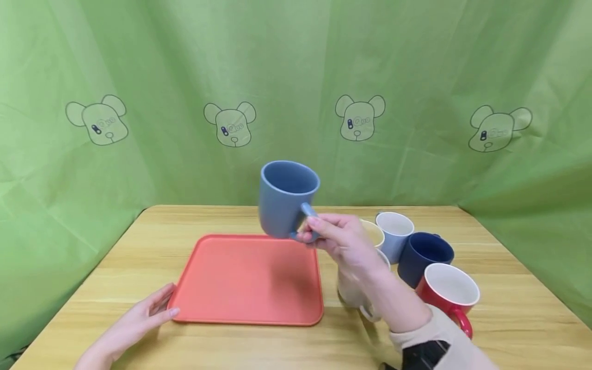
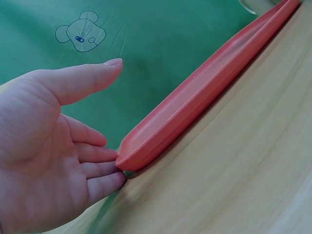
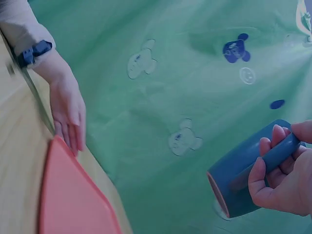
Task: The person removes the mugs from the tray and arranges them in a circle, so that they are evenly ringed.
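Observation:
In the head view a grey-blue mug [image 1: 282,205] hangs in the air above the back right part of a red tray [image 1: 231,277]. My right hand [image 1: 347,241] grips it by the handle, and the mug is slightly tilted. The right wrist view shows the fingers [image 3: 273,183] curled around that handle. At the tray's near left corner is my left hand [image 1: 143,318], fingers fairly straight. Its fingertips [image 2: 113,181] touch the tray's corner in the left wrist view, with the thumb held apart. No mug stands on the tray.
Right of the tray stand a red mug [image 1: 444,293], a dark blue mug [image 1: 423,254], a light blue mug [image 1: 395,236], a yellow mug [image 1: 373,234] and a whitish mug [image 1: 349,290], the last two partly hidden by my right arm. A green curtain [image 1: 296,67] hangs behind the wooden table [image 1: 259,347].

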Demonstrator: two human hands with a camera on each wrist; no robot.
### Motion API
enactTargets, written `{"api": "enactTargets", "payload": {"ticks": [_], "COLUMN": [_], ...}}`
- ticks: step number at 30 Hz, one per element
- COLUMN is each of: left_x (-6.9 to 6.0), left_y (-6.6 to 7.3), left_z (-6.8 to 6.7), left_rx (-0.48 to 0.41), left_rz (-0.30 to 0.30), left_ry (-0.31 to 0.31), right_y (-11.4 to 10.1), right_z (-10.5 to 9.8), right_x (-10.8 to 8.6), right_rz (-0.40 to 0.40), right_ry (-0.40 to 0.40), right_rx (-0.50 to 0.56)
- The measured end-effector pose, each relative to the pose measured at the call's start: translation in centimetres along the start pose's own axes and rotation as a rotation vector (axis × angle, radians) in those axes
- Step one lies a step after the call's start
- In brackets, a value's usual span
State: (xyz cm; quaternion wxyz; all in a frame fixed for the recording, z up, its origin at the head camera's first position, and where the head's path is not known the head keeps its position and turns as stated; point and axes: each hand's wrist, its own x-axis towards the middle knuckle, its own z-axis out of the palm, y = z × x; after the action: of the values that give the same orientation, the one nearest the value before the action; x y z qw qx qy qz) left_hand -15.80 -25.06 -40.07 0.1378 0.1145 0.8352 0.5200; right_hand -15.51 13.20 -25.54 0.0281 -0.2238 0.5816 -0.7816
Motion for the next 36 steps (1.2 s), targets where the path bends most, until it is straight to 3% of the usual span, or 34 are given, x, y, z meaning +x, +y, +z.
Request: {"api": "enactTargets", "payload": {"ticks": [4,8,13,26,31,36], "left_x": [0.0,0.0,-0.1,0.1,0.0,0.0], "left_y": [0.1,0.1,0.0,0.1,0.1,0.1], "left_z": [-0.1,-0.1,-0.1,-0.2,-0.2,-0.2], "left_rx": [-0.003,-0.006,-0.011,-0.019,-0.022,-0.018], "left_rz": [-0.003,-0.017,-0.015,-0.024,-0.034,-0.024], "left_ry": [-0.005,-0.009,-0.012,-0.017,-0.022,-0.022], "right_y": [-1.1,-1.8,-2.4,-3.4,-3.2,-3.0], "right_z": [-1.9,-4.0,-6.5,-12.4,-14.0,-15.0], "right_x": [-1.3,-2.6,-4.2,-9.3,-11.1,-12.9], "right_rz": [-0.066,-0.079,-0.087,-0.054,-0.037,0.011], "right_ry": [-0.039,-0.053,-0.022,0.108,0.092,0.100], "right_rx": [0.005,-0.016,-0.003,-0.081,-0.040,-0.104]}}
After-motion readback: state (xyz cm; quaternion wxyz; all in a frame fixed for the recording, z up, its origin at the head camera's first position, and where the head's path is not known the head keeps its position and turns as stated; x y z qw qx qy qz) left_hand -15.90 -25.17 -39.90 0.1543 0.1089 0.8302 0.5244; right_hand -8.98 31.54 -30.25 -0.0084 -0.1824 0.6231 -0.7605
